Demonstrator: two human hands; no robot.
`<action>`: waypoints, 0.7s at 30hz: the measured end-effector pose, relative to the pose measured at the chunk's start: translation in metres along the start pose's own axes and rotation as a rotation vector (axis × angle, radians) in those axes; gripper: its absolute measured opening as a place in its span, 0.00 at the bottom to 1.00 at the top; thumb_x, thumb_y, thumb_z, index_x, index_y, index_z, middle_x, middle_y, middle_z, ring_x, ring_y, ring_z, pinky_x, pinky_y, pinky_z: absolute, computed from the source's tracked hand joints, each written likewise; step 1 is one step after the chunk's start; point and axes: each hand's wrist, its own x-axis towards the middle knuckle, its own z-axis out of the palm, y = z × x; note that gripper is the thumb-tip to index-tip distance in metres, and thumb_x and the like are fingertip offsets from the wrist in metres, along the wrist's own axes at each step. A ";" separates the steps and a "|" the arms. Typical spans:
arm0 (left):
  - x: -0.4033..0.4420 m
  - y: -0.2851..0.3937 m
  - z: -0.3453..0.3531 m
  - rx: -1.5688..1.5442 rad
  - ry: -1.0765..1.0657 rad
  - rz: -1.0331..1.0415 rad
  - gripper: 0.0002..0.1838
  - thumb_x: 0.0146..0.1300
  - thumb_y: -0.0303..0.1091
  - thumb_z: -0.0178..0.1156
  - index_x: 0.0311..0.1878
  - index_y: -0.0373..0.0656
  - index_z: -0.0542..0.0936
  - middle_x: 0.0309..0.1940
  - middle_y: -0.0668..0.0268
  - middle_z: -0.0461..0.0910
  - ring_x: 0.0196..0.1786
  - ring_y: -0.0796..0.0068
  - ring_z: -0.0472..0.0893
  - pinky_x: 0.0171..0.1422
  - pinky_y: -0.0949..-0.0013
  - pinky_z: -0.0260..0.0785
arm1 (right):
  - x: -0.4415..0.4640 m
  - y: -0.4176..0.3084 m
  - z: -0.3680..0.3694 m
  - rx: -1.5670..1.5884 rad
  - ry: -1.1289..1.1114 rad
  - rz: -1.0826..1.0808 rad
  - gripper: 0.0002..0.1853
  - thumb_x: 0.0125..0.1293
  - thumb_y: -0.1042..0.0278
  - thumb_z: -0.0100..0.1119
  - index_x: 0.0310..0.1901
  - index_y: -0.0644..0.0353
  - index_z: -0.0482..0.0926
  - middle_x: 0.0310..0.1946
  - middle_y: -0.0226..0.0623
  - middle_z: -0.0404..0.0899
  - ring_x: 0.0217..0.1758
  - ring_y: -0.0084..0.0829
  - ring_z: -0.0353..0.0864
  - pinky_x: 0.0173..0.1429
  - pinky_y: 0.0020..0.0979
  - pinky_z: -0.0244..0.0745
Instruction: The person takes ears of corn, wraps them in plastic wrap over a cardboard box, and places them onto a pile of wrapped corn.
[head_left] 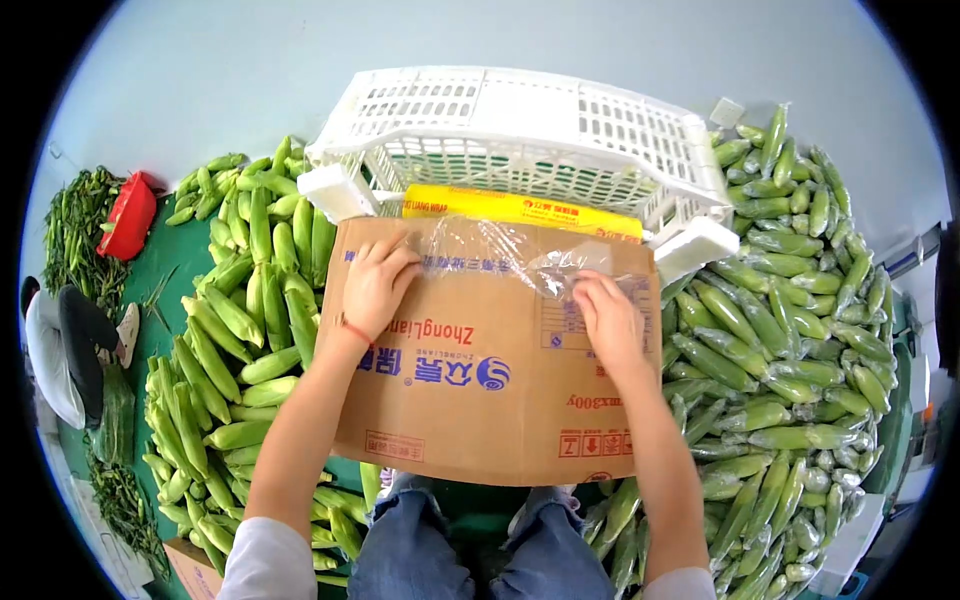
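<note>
As I watch remotely, clear plastic film (490, 245) lies creased over the far part of the printed cardboard (420, 425), on the near side of the yellow carton (525, 207). Left hand (380, 283): fingers half curled at the film's left edge; I can't tell if it grips. Right hand (612, 320): fingertips nearly closed, apparently pinching its right edge. I'd judge even, gentle outward tension works best, creases flattened first. Unwrapped corn (235, 315) sits left, wrapped corn (810, 437) right.

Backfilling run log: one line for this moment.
left hand: at clear film, left end | right hand: film's right end | film: over printed cardboard | yellow box: beyond cardboard | unwrapped corn: left | wrapped corn: right
</note>
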 end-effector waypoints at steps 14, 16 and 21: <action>-0.244 0.043 -0.110 -0.325 -0.041 0.074 0.13 0.53 0.19 0.62 0.41 0.40 0.74 0.36 0.58 0.79 0.43 0.52 0.81 0.45 0.58 0.76 | -0.194 -0.067 -0.088 0.463 -0.393 0.486 0.04 0.70 0.76 0.51 0.37 0.66 0.74 0.28 0.33 0.79 0.32 0.20 0.75 0.40 0.23 0.71; -0.310 0.058 -0.084 -0.323 0.000 -0.146 0.15 0.55 0.22 0.63 0.46 0.39 0.73 0.41 0.55 0.78 0.46 0.51 0.80 0.49 0.58 0.75 | -0.206 -0.076 -0.082 0.443 -0.386 0.473 0.04 0.70 0.75 0.53 0.38 0.66 0.75 0.28 0.35 0.81 0.31 0.21 0.77 0.39 0.25 0.73; -0.456 0.050 0.061 -0.319 -0.288 -1.037 0.40 0.62 0.44 0.63 0.70 0.35 0.55 0.55 0.37 0.73 0.58 0.41 0.75 0.59 0.51 0.70 | -0.195 -0.067 -0.062 0.549 -0.355 0.605 0.06 0.72 0.72 0.52 0.41 0.65 0.77 0.33 0.35 0.83 0.37 0.25 0.81 0.46 0.26 0.75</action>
